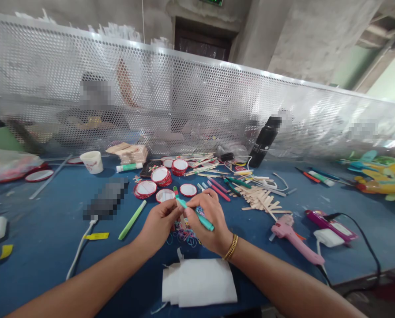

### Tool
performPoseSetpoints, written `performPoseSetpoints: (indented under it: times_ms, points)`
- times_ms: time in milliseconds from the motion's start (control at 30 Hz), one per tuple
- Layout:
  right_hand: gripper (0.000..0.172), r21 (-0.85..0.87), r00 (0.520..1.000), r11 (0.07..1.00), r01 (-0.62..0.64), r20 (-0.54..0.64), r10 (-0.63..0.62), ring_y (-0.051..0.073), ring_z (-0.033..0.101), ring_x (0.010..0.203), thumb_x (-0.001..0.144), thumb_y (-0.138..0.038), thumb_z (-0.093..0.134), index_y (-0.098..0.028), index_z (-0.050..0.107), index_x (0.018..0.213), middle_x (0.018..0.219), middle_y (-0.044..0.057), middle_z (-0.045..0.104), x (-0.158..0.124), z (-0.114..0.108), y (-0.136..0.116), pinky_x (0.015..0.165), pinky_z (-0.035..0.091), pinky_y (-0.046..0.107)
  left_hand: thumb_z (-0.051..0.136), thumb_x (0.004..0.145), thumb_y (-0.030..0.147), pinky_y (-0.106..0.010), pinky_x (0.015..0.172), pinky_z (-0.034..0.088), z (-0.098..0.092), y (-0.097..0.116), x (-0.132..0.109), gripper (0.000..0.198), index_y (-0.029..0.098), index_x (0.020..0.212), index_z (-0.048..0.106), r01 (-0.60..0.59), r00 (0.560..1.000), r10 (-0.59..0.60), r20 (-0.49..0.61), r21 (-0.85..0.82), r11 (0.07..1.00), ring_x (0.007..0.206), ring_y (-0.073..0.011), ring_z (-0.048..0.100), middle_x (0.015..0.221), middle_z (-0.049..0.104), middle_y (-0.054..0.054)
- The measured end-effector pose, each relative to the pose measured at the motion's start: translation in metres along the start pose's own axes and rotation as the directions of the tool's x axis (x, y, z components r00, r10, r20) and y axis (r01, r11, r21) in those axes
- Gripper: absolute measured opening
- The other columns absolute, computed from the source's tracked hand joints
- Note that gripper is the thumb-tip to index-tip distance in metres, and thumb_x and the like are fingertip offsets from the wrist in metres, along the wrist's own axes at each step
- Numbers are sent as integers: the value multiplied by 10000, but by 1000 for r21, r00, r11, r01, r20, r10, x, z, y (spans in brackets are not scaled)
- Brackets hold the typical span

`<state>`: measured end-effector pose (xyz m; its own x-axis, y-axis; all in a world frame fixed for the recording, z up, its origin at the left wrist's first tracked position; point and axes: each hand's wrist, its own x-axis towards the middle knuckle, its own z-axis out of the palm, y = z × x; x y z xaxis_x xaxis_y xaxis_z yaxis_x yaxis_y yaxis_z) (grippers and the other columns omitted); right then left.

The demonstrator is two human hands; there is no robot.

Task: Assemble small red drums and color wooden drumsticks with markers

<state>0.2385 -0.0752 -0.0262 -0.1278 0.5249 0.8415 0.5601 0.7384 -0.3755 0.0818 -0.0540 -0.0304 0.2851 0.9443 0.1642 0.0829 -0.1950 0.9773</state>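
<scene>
Pinched in my left hand (158, 224) is a wooden craft stick (175, 191), its far end coloured green and red. My right hand (213, 217) grips a turquoise marker (205, 221) like a pen, the tip at the stick's coloured part; whether it touches I cannot tell. Small colourful rubber bands (189, 238) lie under and between my hands. Nearer to me is a folded white cloth or paper piece (205, 282). To the left of my left hand rests a light green marker (132, 220). Beyond my hands, pink markers (220, 190) lie beside several red-rimmed round discs (145, 188).
Loose craft sticks (260, 196) spread to the right, near a pink glue gun (298, 243) and a magenta power strip (332, 225). A black bottle (265, 143) and paper cup (92, 162) stand farther back. A perforated metal screen (204, 97) borders the blue table (61, 234); a person sits behind it.
</scene>
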Motion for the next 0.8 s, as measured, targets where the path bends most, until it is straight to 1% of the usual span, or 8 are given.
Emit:
performPoseSetpoints:
  times_ms: [67,233,433,600,667,800]
  points:
    - [58,-8,1000,1000,-3,6,3,159,625,723,870,-180,559,-231,569,844,767,-20,667,0,0,1,936,401,431,641,785,558,-220,477,339,0,0,0,416,179,644,545,2,1000,-2,-4,12,1000,531,-103,395,587,461,41]
    - [70,-42,999,999,-25,-30,24,172,604,730,876,-183,551,-232,569,830,752,-12,658,0,-1,2,858,432,405,612,809,533,-218,483,337,-1,2,0,387,179,664,554,0,1000,0,2,31,1000,557,-105,393,621,464,40]
    - [53,-20,1000,1000,-3,4,3,164,612,735,872,-183,562,-230,572,851,775,-15,662,-1,0,2,916,416,430,618,798,542,-225,488,342,-1,-1,-1,390,183,663,548,13,1000,-12,-2,33,999,548,-108,395,603,453,45]
    - [77,-43,999,999,-26,-36,25,171,596,716,873,-177,552,-233,565,822,746,-13,657,1,-1,3,845,435,412,618,797,547,-220,488,336,-1,3,0,383,176,702,598,13,1000,-13,-3,27,1000,573,-111,396,630,476,36]
    - [72,-30,999,999,-20,-38,19,171,601,724,869,-174,555,-233,567,829,749,-13,658,1,-1,2,856,434,414,635,779,557,-220,483,335,0,4,-1,397,178,675,582,15,1000,-15,-8,17,1000,562,-109,391,616,469,37]
    - [53,-5,1000,1000,2,5,-2,164,626,738,872,-182,561,-231,574,860,780,-14,671,-1,1,0,920,414,433,676,740,568,-223,478,329,0,4,-1,426,185,619,534,17,1000,-17,-22,0,1000,529,-102,379,571,445,47]
